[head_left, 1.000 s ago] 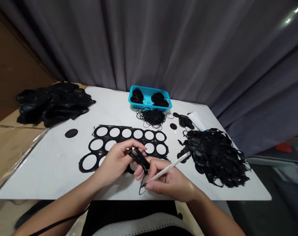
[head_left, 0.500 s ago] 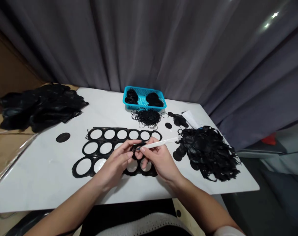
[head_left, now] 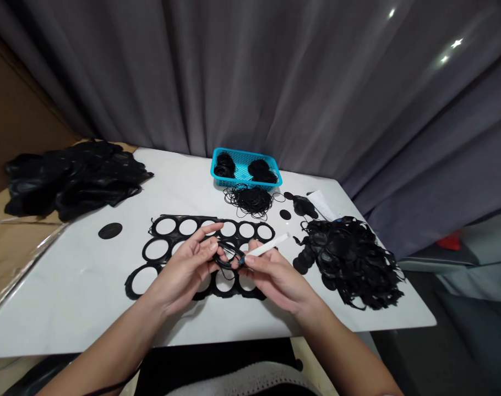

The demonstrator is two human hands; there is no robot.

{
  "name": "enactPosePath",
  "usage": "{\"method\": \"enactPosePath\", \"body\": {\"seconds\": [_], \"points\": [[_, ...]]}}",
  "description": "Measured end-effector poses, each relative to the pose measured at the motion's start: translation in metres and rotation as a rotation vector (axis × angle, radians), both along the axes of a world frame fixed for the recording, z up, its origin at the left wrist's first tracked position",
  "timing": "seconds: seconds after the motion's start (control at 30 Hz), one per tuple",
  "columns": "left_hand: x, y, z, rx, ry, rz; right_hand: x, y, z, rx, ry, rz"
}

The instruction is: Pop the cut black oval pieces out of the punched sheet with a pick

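Note:
My left hand [head_left: 188, 269] pinches a small bundle of thin black rubber rings [head_left: 223, 265] between thumb and fingers, its index finger stretched out above them. In my right hand [head_left: 277, 278] is a slim white-handled tool [head_left: 271, 243]. Its dark bluish tip meets the right side of the rings, where the right fingertips are too; the tip's exact kind is unclear. Below both hands a black rubber sheet [head_left: 171, 240] with rows of round holes lies flat on the white table [head_left: 85, 297], partly covered by my hands.
A blue basket [head_left: 246, 184] holding black ring bundles stands at the back, with loose black rings [head_left: 252, 202] before it. Black scrap [head_left: 349, 258] is heaped at right, near black discs [head_left: 286, 214] and white paper [head_left: 322, 204]. Black sheets [head_left: 72, 179] are piled at left.
My hands have moved a little apart, and the rings show more openly between them. The left index finger has lifted. The white tool has tilted more steeply; the view has shifted slightly.

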State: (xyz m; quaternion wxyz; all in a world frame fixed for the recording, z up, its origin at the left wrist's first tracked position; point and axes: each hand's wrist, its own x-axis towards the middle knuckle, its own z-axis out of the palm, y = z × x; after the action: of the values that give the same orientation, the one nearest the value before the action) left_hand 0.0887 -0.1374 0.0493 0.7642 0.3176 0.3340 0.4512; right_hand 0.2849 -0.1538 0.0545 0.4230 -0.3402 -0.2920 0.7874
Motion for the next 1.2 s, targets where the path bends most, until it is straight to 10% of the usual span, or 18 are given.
{"method": "enactPosePath", "body": {"seconds": [0.3,0.57,0.77,1.2], "points": [[-0.010,0.005,-0.010,0.153,0.222,-0.060,-0.002,0.009,-0.001,0.106,-0.032,0.028],[-0.076,0.051,-0.053,0.727,1.083,0.149,0.023,0.183,0.006,0.490,-0.789,-0.057],[-0.100,0.060,-0.063,0.777,1.248,0.310,0.003,0.305,0.018,0.630,-1.289,-0.242],[-0.104,0.054,-0.058,0.808,1.196,0.290,-0.085,0.386,-0.010,0.728,-1.735,0.026]]}}
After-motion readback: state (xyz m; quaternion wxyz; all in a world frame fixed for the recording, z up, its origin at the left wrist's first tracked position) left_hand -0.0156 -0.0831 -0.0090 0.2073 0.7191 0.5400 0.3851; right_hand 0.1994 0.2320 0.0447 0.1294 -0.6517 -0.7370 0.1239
